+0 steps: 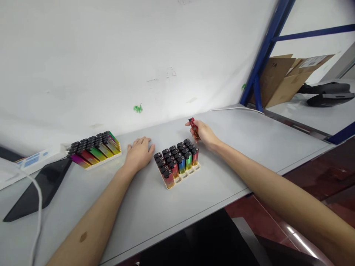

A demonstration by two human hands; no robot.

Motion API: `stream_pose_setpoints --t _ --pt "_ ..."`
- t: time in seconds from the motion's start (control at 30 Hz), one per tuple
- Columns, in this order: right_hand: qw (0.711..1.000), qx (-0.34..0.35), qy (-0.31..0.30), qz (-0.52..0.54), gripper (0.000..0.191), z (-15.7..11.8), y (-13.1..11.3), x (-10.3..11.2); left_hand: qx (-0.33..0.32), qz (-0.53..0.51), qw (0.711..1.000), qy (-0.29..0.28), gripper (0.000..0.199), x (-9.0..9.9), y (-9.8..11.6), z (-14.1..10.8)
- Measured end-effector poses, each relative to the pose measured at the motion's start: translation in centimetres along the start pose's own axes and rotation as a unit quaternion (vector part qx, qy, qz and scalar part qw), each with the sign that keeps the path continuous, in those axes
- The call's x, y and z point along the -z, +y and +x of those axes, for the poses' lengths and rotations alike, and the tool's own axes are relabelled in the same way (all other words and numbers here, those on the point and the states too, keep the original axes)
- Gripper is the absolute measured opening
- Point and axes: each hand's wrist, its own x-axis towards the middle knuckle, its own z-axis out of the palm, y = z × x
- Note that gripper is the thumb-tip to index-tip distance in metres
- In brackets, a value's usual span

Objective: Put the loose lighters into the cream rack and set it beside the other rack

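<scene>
My left hand [138, 153] lies on the grey table with its fingers spread and nothing in it, between two trays of lighters. Held upright in my right hand [202, 133] is a red lighter [193, 127], just behind the near tray's right corner. That cream tray [185, 176] carries rows of black-topped lighters in red, blue and green, and several slots along its front edge are bare. Left of my left hand, a second tray [107, 160] is filled with multicoloured lighters [95, 149] that lean to the left.
A black tablet-like slab [41, 188] and a white cable [39, 207] are at the left, by a white box [41, 158]. Behind the table [155, 225] stands a white wall. Blue frame posts [259, 62], cardboard boxes [288, 81] and a black device [330, 94] are at the right.
</scene>
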Motion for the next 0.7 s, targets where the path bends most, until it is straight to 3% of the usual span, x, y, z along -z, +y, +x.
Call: stream_pose_setpoints --t 0.07,0.2,0.4,0.57,0.7 --pt "1.000 -0.010 0.001 0.018 0.029 -0.06 -0.12 -0.17 0.000 0.000 1.000 0.000 0.051 -0.04 -0.02 0.02" --pt "0.999 -0.032 0.013 0.022 0.014 -0.28 -0.24 -0.58 0.004 0.001 1.000 -0.003 0.052 -0.12 -0.03 0.11" --pt "0.998 -0.030 0.035 0.053 0.022 -0.19 0.00 -0.46 -0.003 0.003 1.000 0.003 0.051 -0.08 -0.06 0.09" --pt "0.988 -0.084 0.033 0.126 0.048 0.19 -0.06 0.02 -0.003 0.003 1.000 0.002 0.051 -0.15 -0.11 0.03" --pt "0.989 -0.093 0.024 0.117 0.038 0.22 -0.20 0.01 0.002 0.000 1.000 0.000 0.051 -0.11 -0.02 0.01"
